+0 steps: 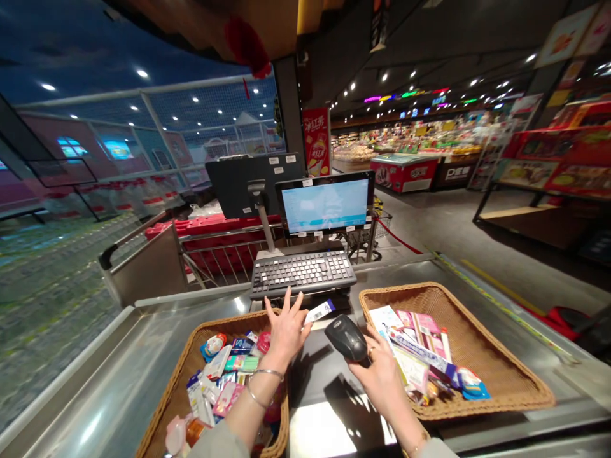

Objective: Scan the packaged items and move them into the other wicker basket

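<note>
My left hand (285, 329) pinches a small white and purple box (319, 312) between thumb and finger, its other fingers spread near the keyboard's front edge. A barcode shows on the side of the box. Wrapped round a black handheld barcode scanner (346, 337) is my right hand (380, 369); the scanner's head points toward the box, a short gap apart. Under my left forearm stands a wicker basket (179, 356) full of small packaged goods (229, 391). On the right, a second wicker basket (496, 356) holds boxes and packets (424, 337), mostly at its left side.
A black keyboard (305, 270) sits behind my hands, with a lit monitor (327, 203) above it and the dark back of another screen (238, 187) beside it. The steel counter (95, 394) carries both baskets. Beyond are carts, a red freezer (405, 173) and shelves (554, 159).
</note>
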`<state>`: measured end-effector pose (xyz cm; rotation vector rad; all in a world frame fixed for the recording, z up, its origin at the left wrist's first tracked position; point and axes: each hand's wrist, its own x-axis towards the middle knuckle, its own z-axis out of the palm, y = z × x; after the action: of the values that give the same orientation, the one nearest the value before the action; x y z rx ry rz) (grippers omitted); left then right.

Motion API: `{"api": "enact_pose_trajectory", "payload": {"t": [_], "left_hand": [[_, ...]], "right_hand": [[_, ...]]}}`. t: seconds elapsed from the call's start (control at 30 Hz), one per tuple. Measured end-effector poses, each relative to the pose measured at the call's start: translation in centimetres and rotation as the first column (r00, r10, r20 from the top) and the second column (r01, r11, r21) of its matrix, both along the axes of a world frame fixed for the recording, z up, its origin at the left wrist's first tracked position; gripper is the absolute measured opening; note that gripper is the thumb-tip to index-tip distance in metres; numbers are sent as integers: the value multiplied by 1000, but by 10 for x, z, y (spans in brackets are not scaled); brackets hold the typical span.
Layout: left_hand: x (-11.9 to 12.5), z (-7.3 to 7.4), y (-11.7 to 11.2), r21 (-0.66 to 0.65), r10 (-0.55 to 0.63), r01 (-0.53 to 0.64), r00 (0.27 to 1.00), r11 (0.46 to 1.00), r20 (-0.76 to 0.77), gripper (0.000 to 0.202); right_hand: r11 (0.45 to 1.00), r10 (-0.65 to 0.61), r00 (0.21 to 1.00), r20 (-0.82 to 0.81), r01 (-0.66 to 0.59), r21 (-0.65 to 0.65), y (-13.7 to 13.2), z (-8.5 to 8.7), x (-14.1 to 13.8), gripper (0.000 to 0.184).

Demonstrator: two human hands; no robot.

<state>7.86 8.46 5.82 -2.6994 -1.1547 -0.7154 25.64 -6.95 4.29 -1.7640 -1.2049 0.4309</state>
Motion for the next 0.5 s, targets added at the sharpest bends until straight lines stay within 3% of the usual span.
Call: {"api": "enact_pose_trajectory", "payload": {"t": [0.5], "left_hand": [[54, -1, -5, 26, -156, 156, 988, 987, -10, 13]], "right_hand": [[981, -196, 980, -42, 196, -18, -21, -1, 41, 32]]}}
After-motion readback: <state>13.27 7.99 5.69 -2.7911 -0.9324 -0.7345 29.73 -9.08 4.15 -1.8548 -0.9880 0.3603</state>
